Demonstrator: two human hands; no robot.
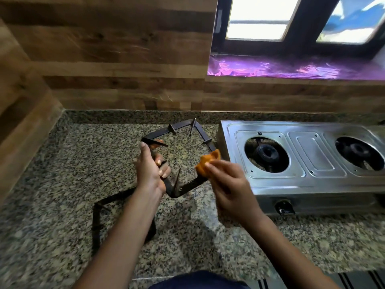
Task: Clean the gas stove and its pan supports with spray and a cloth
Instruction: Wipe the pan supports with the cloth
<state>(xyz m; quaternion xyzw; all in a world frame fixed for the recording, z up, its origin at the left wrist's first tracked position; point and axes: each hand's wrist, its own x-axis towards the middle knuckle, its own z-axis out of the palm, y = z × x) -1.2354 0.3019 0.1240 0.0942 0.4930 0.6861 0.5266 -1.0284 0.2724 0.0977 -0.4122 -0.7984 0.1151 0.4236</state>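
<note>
Dark iron and square-framed, the pan support point(183, 127) is off the stove and held tipped above the granite table point(52, 174), just left of the gas stove point(312, 184). It sits between the hands. The left hand point(150, 170) is wrapped round its left bar. The right hand point(229, 184) pinches a bunched orange cloth point(208, 162) against the right end of the near bar. That bar runs from the low corner by the left wrist up and rightward to the cloth. The wipe would therefore likely travel along that bar, and the right hand is the one nearer the stove. A second pan support point(96, 222) lies flat on the table, partly under the left forearm. Both burner wells in the stove top are uncovered, each showing only its burner point(267, 154).
</note>
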